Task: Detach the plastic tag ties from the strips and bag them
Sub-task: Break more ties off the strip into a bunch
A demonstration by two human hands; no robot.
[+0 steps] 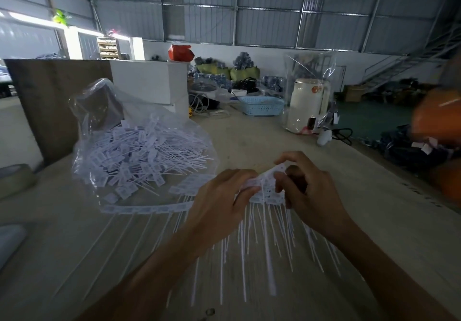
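A strip of white plastic tag ties point(267, 191) is held up over the table between both hands, its long tails hanging toward me. My left hand point(222, 196) pinches the strip's tag heads from the left. My right hand point(306, 186) grips them from the right with curled fingers. A second strip of tag ties point(147, 208) lies flat on the table at the left, its tails pointing toward me. Behind it, a clear plastic bag point(119, 111) stands open, holding a heap of loose tag ties point(139, 156).
On the wooden table point(249, 133) stand a light blue basket point(262, 105) and a white appliance wrapped in clear plastic point(306, 103). A tape roll point(15, 178) sits at the left edge. A person in an orange sleeve point(436, 121) works at the right.
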